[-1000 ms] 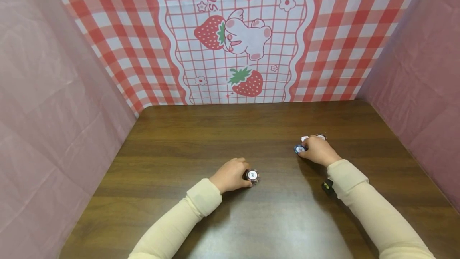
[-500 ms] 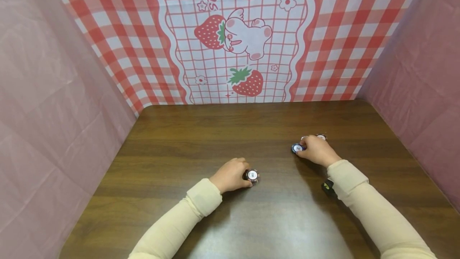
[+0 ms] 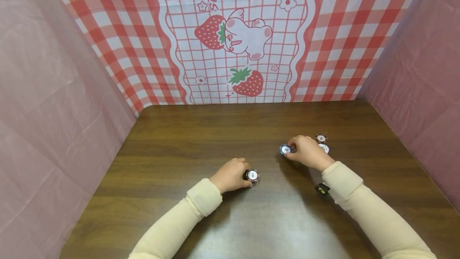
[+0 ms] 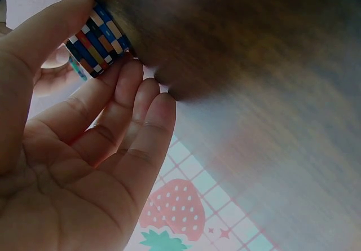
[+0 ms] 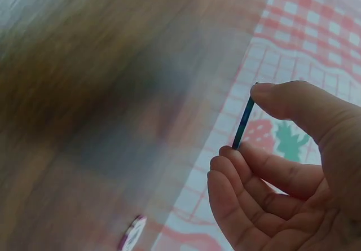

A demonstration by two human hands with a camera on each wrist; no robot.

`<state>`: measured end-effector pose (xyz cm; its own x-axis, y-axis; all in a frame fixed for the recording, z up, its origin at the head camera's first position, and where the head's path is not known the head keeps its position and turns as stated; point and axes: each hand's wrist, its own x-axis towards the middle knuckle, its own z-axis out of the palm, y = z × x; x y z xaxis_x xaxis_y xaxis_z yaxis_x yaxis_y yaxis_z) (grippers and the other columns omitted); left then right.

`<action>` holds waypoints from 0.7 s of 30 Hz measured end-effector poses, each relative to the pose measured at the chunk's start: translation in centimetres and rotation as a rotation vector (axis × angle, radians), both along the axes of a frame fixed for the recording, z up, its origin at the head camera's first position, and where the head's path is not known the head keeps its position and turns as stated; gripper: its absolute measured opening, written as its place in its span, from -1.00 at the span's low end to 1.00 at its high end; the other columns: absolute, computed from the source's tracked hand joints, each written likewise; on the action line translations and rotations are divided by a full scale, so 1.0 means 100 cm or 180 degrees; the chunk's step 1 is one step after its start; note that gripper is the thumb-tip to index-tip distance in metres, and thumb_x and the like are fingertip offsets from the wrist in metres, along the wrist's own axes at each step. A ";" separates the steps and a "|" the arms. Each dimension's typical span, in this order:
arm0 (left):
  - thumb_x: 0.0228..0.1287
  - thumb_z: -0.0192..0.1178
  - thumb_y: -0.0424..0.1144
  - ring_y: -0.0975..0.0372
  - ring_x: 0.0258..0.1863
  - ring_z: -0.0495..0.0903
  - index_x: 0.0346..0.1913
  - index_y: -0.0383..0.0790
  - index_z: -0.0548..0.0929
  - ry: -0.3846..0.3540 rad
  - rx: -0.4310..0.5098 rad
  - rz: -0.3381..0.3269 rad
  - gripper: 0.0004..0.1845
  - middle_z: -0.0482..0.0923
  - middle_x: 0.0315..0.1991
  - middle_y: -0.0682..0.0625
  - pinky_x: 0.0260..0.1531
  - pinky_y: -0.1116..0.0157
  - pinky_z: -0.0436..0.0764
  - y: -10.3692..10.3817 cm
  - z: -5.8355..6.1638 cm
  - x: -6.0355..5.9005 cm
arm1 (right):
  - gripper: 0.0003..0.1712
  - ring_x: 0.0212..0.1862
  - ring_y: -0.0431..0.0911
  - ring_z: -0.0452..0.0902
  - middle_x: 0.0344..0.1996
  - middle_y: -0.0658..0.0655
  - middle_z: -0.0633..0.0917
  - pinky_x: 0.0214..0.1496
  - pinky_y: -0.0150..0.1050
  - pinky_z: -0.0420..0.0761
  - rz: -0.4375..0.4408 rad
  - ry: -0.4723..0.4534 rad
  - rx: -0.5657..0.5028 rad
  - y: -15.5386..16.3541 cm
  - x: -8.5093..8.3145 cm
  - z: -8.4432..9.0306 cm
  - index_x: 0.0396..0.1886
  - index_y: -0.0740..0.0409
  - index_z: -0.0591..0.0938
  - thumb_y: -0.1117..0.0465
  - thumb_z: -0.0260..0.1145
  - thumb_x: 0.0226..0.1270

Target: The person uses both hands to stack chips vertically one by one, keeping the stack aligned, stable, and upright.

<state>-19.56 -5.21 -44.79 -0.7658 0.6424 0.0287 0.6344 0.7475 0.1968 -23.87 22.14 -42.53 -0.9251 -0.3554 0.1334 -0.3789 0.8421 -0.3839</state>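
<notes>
My left hand [image 3: 231, 175] rests on the wooden table [image 3: 201, 139] and grips a short stack of poker chips [image 3: 252, 176]. In the left wrist view the thumb and fingers [image 4: 127, 101] clasp the striped edges of that stack [image 4: 96, 42]. My right hand [image 3: 303, 153] is raised a little above the table, to the right, and pinches a single blue chip [image 3: 286, 149]. The right wrist view shows that chip edge-on [image 5: 243, 124] between thumb and fingers.
Two loose chips [image 3: 321, 138] [image 3: 324, 148] lie on the table just right of my right hand. A small dark device [image 3: 322, 189] sits under the right sleeve. Pink sheets wall both sides; a strawberry-print cloth [image 3: 244, 35] hangs at the back.
My right hand has lifted the blue chip and carried it left, uncovering the two chips behind it. The left hand and its stack have not moved.
</notes>
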 end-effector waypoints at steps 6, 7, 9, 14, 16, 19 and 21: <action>-0.01 0.47 -0.01 0.26 -0.28 0.54 -0.25 -0.14 0.71 0.0011 0.0006 0.0001 -0.67 0.58 -0.32 0.08 -0.13 0.32 0.53 0.000 -0.001 0.000 | -0.65 -0.34 -0.05 0.61 -0.39 0.19 0.70 -0.25 -0.11 0.62 0.0153 0.0109 -0.0016 -0.017 0.009 0.004 -0.27 0.38 0.68 0.19 0.48 0.02; -0.01 0.46 -0.01 0.26 -0.29 0.54 -0.25 -0.14 0.71 0.0011 0.0004 0.0000 -0.67 0.58 -0.32 0.08 -0.13 0.32 0.53 0.000 -0.001 0.000 | -0.65 -0.33 -0.05 0.61 -0.38 0.18 0.69 -0.23 -0.10 0.62 0.0181 0.0104 -0.0020 -0.019 0.011 0.004 -0.27 0.38 0.68 0.19 0.48 0.03; 0.00 0.46 -0.01 0.26 -0.28 0.54 -0.25 -0.15 0.71 0.0014 0.0001 -0.0004 -0.67 0.58 -0.32 0.08 -0.12 0.32 0.53 0.000 -0.001 0.000 | -0.63 -0.31 -0.05 0.62 -0.37 0.18 0.69 -0.22 -0.10 0.62 0.0234 0.0095 -0.0013 -0.025 0.014 0.005 -0.24 0.38 0.68 0.18 0.49 0.04; -0.01 0.46 -0.01 0.26 -0.28 0.53 -0.26 -0.15 0.71 0.0016 0.0010 -0.0004 -0.67 0.58 -0.32 0.08 -0.13 0.32 0.53 0.000 -0.001 0.000 | -0.62 -0.30 -0.08 0.61 -0.36 0.14 0.69 -0.23 -0.14 0.62 0.0369 0.0111 0.0020 -0.036 0.023 0.007 -0.23 0.34 0.68 0.15 0.50 0.04; -0.01 0.47 0.00 0.26 -0.29 0.53 -0.27 -0.15 0.71 0.0021 0.0021 -0.0010 -0.67 0.58 -0.33 0.08 -0.15 0.32 0.53 0.000 -0.001 0.000 | -0.63 -0.31 -0.10 0.60 -0.36 0.12 0.68 -0.25 -0.17 0.61 0.0424 0.0121 0.0036 -0.040 0.026 0.008 -0.24 0.32 0.68 0.14 0.50 0.04; -0.02 0.47 0.00 0.25 -0.30 0.54 -0.28 -0.14 0.70 0.0027 0.0028 -0.0015 -0.67 0.57 -0.34 0.08 -0.17 0.32 0.53 0.000 -0.001 0.000 | -0.63 -0.32 -0.13 0.58 -0.36 0.09 0.68 -0.26 -0.21 0.59 0.0506 0.0104 0.0037 -0.047 0.030 0.008 -0.24 0.29 0.68 0.13 0.50 0.04; -0.02 0.47 0.00 0.24 -0.30 0.54 -0.28 -0.14 0.71 0.0018 0.0030 -0.0009 -0.67 0.57 -0.33 0.08 -0.17 0.32 0.53 0.000 -0.001 0.000 | -0.64 -0.33 -0.13 0.57 -0.37 0.08 0.67 -0.26 -0.24 0.58 0.0562 0.0082 0.0027 -0.052 0.032 0.008 -0.24 0.28 0.68 0.13 0.50 0.05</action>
